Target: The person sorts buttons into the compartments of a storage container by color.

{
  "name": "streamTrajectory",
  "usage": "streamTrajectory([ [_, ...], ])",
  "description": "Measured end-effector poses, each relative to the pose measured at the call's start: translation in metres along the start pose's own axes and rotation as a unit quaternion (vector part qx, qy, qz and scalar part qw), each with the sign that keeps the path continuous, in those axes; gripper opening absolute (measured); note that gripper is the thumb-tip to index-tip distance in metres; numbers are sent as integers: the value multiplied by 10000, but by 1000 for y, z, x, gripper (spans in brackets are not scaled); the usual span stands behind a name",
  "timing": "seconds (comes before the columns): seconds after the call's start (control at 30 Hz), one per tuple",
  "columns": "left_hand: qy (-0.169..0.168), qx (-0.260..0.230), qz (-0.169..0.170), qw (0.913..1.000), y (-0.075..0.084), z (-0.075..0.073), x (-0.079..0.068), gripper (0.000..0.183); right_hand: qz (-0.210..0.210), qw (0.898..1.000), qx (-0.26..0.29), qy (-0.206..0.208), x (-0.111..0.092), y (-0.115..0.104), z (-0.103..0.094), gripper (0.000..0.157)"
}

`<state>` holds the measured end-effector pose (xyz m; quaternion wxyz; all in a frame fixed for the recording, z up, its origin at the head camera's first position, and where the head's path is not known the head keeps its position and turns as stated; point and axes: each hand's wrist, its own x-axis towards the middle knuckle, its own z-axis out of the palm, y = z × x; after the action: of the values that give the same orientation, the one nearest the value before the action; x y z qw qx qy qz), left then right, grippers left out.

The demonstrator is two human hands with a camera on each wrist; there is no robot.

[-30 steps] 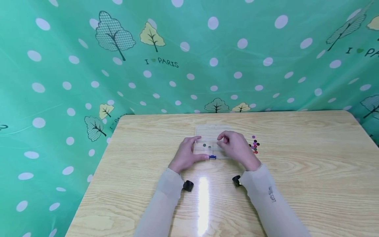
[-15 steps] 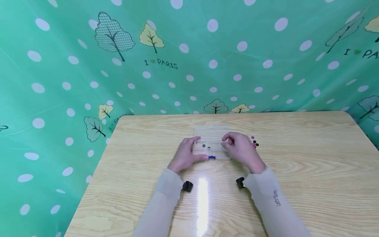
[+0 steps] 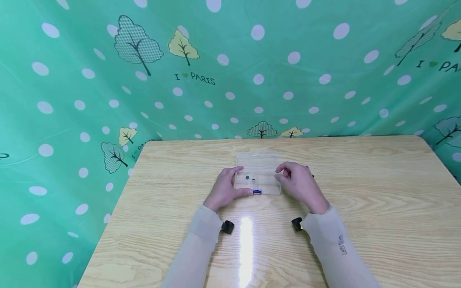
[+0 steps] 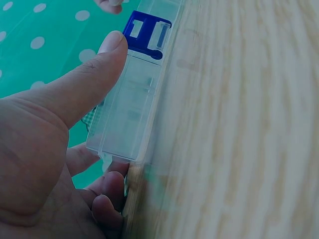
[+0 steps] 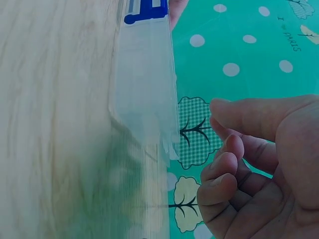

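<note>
A clear plastic box (image 3: 268, 189) with compartments and a blue latch (image 3: 257, 192) sits on the table, its lid (image 3: 257, 162) folded back. Small dark green discs (image 3: 247, 177) lie in its left part. My left hand (image 3: 225, 189) grips the box's left end, the thumb (image 4: 110, 47) along the front beside the latch and other fingers round the end. Just off the box's right side hovers my right hand (image 3: 297, 182), loosely curled, with nothing visible between thumb (image 5: 249, 115) and forefinger. Behind it, a few small discs (image 3: 312, 176) peek out, mostly hidden.
The wooden table (image 3: 173, 184) extends on both sides of the box. A green patterned cloth (image 3: 216, 72) hangs behind the table's back edge. Each wrist carries a small black camera (image 3: 227, 227).
My right hand has moved right from over the box to its right side, covering most of the loose discs. The left hand has kept its grip on the box.
</note>
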<state>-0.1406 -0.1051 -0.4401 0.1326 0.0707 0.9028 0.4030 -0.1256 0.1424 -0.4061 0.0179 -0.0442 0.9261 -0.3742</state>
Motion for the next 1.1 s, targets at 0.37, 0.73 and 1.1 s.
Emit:
streamTrajectory([
  [0.37, -9, -9, 68, 10000, -1, 2, 1, 93, 102, 9999, 12, 46, -7, 11, -6, 15],
  [0.73, 22, 23, 40, 10000, -2, 3, 1, 94, 203, 9997, -24, 162, -11, 19, -17, 16],
  [1.1, 22, 13, 28, 10000, -2, 1, 0, 93, 488, 9988, 77, 40, -13, 30, -28, 21],
])
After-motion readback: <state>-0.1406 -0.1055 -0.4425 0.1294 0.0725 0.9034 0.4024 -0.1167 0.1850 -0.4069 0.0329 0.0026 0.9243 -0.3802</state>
